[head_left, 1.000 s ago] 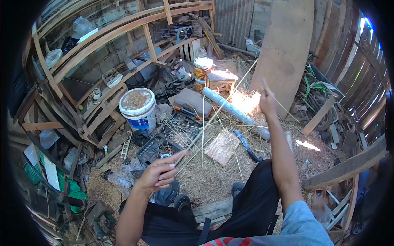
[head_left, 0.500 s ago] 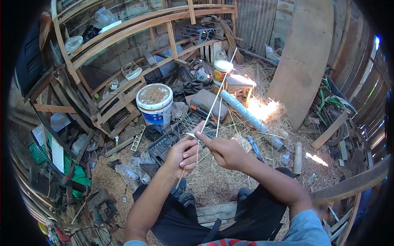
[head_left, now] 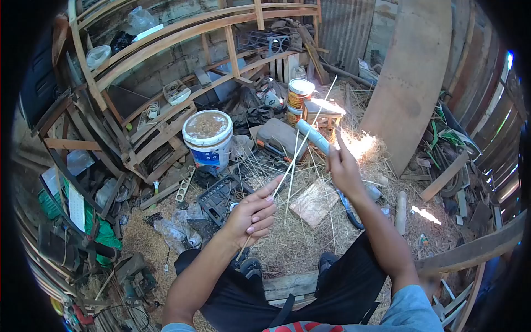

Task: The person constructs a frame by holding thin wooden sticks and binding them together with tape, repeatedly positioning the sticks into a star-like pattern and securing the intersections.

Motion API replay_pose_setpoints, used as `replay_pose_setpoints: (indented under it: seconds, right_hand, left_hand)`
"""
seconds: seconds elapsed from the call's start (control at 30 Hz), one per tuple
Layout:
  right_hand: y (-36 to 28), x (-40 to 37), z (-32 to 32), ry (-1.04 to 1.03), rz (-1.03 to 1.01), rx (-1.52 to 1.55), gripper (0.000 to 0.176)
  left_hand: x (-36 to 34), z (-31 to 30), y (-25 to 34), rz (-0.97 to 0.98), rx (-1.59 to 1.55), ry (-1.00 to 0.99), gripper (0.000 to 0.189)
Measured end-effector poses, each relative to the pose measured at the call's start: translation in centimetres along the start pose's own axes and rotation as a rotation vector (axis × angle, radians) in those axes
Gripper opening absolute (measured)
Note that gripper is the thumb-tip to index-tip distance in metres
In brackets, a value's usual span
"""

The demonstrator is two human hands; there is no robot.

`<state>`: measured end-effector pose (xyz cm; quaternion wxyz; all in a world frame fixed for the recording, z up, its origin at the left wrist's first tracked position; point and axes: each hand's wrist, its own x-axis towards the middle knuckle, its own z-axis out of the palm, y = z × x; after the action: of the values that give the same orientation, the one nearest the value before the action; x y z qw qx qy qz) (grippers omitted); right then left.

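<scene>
A long thin bamboo strip [head_left: 317, 115] runs slantwise from below my left hand [head_left: 255, 217] up past the blue-grey pipe. My left hand is closed round its lower part, with the thumb lying along it. My right hand [head_left: 345, 170] is raised to the right, apart from the strip, in front of the pipe [head_left: 313, 136]. One finger points up while the others are curled; whatever they hold is hidden. Below the right forearm lies a blue curved tool [head_left: 349, 213], partly covered. A flat pale board [head_left: 315, 202] rests on the straw-covered ground between my hands.
A white bucket [head_left: 208, 128] stands at left, beside a grey tool case [head_left: 283, 140] and an open black case [head_left: 219, 198]. Paint cans [head_left: 299, 93] and a small wooden stool [head_left: 323, 110] are farther back. Loose strips litter the ground; a wide plank [head_left: 408, 83] leans at right.
My right hand has moved away from the strip, up and to the right. A pale blade seen by my hands earlier no longer shows. The strip's far end has swung slightly right.
</scene>
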<state>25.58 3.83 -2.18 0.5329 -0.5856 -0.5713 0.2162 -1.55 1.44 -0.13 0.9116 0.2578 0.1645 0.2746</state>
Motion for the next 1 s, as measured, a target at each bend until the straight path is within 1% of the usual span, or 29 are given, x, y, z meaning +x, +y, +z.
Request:
replay_pose_setpoints:
  seconds: [0.07,0.1,0.13,0.23,0.33,0.43,0.53,0.63,0.7,0.77,0.8,0.87,0.9,0.97,1.0]
  right_hand:
    - [-2.4,-2.7,1.7,-0.259,-0.174,-0.058,0.052]
    - [-2.6,-3.8,2.8,-0.315,-0.437,-0.179,0.053]
    - [-2.8,-4.7,3.7,-0.364,-0.699,-0.300,0.055]
    - [-4.2,-5.9,4.6,-0.438,-0.632,-0.238,0.061]
    - [-4.8,-5.4,3.8,-0.449,-0.653,-0.406,0.064]
    - [-4.1,-5.1,4.0,-0.359,-0.679,-0.454,0.066]
    - [-3.1,-3.6,3.4,-0.236,-0.671,-0.423,0.067]
    - [-1.4,-1.4,2.0,-0.127,-0.562,-0.317,0.058]
    - [-0.1,0.4,0.1,-0.051,-0.323,-0.272,0.051]
    - [2.2,2.7,-2.7,0.079,-0.116,-0.228,0.046]
    - [4.4,4.2,-4.5,0.146,-0.143,-0.252,0.045]
    - [9.2,5.9,-7.0,0.280,-0.092,-0.221,0.044]
    - [9.6,6.2,-7.2,0.346,-0.013,-0.165,0.043]
    - [10.6,6.5,-6.7,0.289,0.103,-0.066,0.044]
    - [7.6,5.1,-5.6,0.171,0.143,-0.028,0.045]
  left_hand:
    - [0.3,0.0,0.4,0.007,-0.067,-0.012,0.052]
    - [0.4,-0.1,0.5,0.008,-0.099,-0.020,0.052]
    - [0.4,-0.4,0.5,-0.008,-0.146,0.030,0.049]
    - [0.1,0.0,0.6,0.017,-0.132,-0.018,0.043]
    - [-0.2,-0.3,0.9,-0.004,-0.170,-0.036,0.043]
    - [-0.4,-0.9,0.7,-0.027,-0.256,0.011,0.048]
    - [-0.7,-0.2,0.9,-0.013,-0.210,-0.019,0.053]
    - [-1.0,-0.3,0.6,-0.050,-0.186,-0.054,0.054]
    - [-1.4,-0.5,0.4,-0.090,-0.117,-0.083,0.053]
    - [-1.7,-0.9,0.2,-0.126,-0.055,-0.094,0.053]
    - [-1.8,-1.1,0.2,-0.140,-0.027,-0.087,0.053]
    - [-2.0,-1.4,0.1,-0.135,0.013,-0.056,0.052]
    - [-2.0,-1.4,0.1,-0.092,0.032,-0.032,0.052]
    - [-1.8,-1.1,0.3,0.004,0.070,0.020,0.052]
    - [-1.7,-1.1,0.4,0.040,0.053,0.029,0.052]
